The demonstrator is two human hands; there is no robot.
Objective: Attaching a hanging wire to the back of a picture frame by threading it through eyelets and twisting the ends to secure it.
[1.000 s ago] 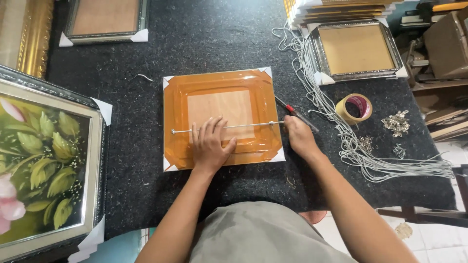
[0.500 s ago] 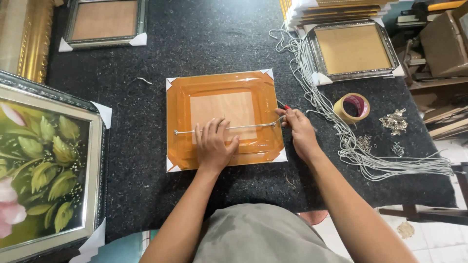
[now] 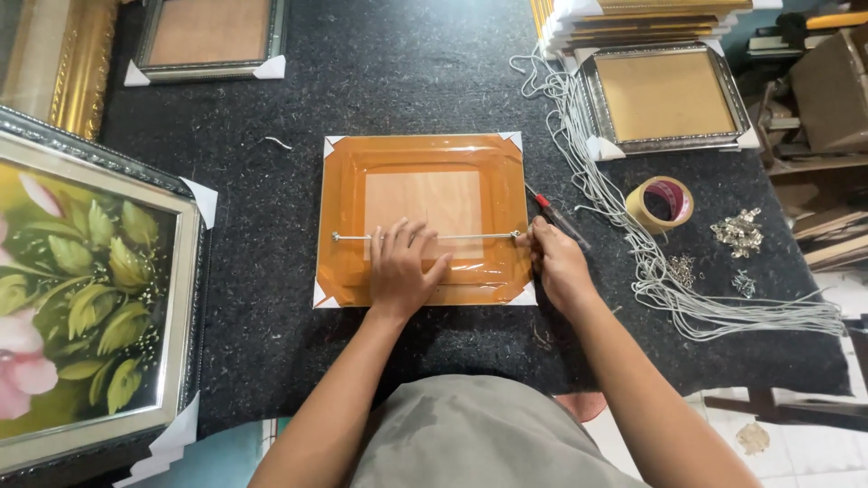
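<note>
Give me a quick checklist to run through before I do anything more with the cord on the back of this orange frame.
1. Orange plastic-wrapped picture frame lies flat, back up, on the black felt table: ok.
2. Left hand presses flat on the frame's lower middle, steadying it: ok.
3. Grey hanging cord runs straight across the back between both side fixings: ok.
4. Right hand is at the cord's right end; whether that fixing is tight: cannot tell.
5. Red-handled screwdriver lies beside the frame's right edge, near the right hand: ok.
6. Spare grey cords lie close to the right arm and might snag: not ok.
</note>
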